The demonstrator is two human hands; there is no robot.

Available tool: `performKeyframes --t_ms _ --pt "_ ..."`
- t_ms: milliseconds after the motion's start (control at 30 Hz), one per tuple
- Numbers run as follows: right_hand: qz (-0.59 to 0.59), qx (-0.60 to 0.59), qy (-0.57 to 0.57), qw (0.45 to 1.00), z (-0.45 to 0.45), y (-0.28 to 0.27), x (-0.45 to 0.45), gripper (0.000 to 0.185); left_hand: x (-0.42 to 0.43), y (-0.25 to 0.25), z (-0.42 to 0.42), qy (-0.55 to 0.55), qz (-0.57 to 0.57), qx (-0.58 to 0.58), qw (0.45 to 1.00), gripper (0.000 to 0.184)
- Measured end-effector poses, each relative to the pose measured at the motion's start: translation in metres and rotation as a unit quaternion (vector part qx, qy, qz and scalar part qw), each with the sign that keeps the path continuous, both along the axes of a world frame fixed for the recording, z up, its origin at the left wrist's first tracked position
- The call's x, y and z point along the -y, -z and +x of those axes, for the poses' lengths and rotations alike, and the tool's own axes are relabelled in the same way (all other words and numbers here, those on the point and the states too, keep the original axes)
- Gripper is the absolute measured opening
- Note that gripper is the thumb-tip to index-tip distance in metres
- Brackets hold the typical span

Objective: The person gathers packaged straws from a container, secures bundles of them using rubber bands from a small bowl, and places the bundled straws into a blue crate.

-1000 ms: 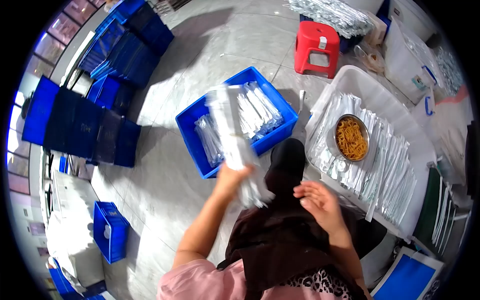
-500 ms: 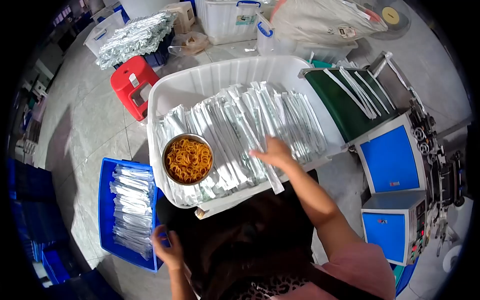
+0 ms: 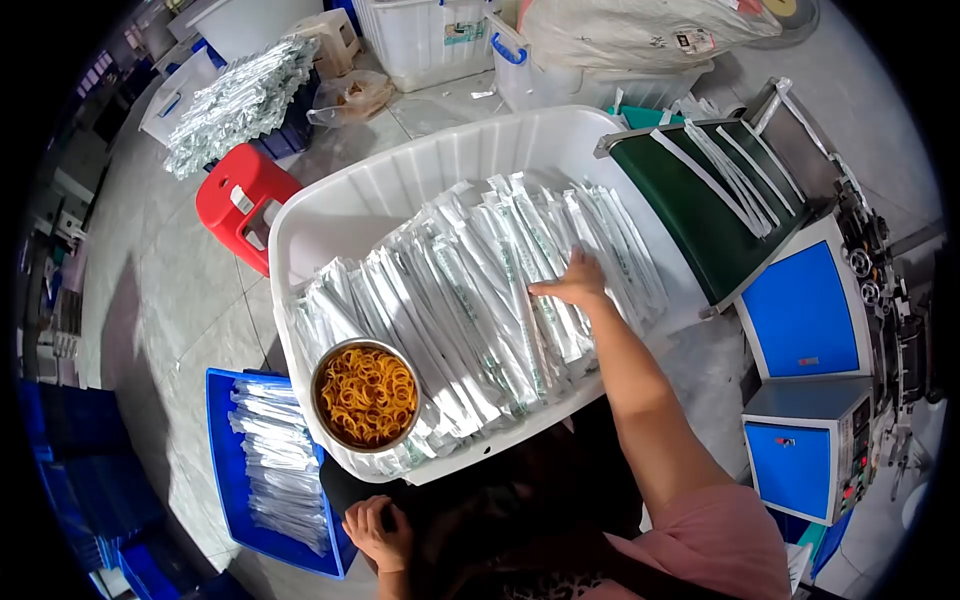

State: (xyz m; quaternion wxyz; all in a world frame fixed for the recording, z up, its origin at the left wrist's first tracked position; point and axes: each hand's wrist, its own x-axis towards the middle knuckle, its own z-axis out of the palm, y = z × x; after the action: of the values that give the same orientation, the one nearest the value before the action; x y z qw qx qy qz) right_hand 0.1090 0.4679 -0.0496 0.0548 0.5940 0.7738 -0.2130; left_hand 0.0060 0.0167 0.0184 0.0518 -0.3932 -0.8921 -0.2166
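A big white plastic tub [image 3: 330, 215] stands in front of me with a thick layer of long, thin wrapped packets [image 3: 440, 310], some with green print. My right hand [image 3: 578, 282] is over these packets toward the tub's right side, thumb and fingers apart, touching the upper ones; I see none lifted. At the tub's near left corner, a round metal bowl of orange-yellow rubber bands [image 3: 367, 393] rests on the packets. My left hand [image 3: 382, 532] lies on my dark-clothed lap below the tub, fingers loosely bent and nothing visible in them.
A blue crate [image 3: 228, 470] of similar packets sits at left, below a red stool [image 3: 240, 205]. At right, a green conveyor belt [image 3: 690, 210] carrying several strips overhangs the tub, beside a machine with blue panels [image 3: 800, 310]. Behind stand lidded bins [image 3: 430, 45] and a large sack [image 3: 640, 35].
The view has shifted. My right hand has moved farther over the packets, and the packet that stuck out over the tub's near edge beside it no longer does. My left hand has come onto my lap.
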Motion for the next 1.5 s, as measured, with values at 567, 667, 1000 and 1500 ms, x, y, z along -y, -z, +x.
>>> performKeyframes --t_ms 567,667,1000,1500 --pt "0.000 -0.001 -0.055 0.998 -0.040 -0.037 0.059 0.084 0.000 -0.003 -0.004 0.001 0.026 0.023 0.999 0.018" --pt "0.019 -0.002 -0.052 0.998 -0.039 -0.038 0.063 0.081 0.002 0.002 0.001 -0.009 0.022 0.017 1.000 0.018" --pt "-0.188 -0.395 0.001 0.899 0.004 -0.119 0.002 0.056 0.007 -0.008 0.011 0.056 0.140 0.005 0.989 0.025" --pt "-0.519 -0.469 0.046 0.713 0.107 -0.116 0.262 0.044 -0.155 -0.008 0.052 0.185 0.228 0.908 0.300 0.056"
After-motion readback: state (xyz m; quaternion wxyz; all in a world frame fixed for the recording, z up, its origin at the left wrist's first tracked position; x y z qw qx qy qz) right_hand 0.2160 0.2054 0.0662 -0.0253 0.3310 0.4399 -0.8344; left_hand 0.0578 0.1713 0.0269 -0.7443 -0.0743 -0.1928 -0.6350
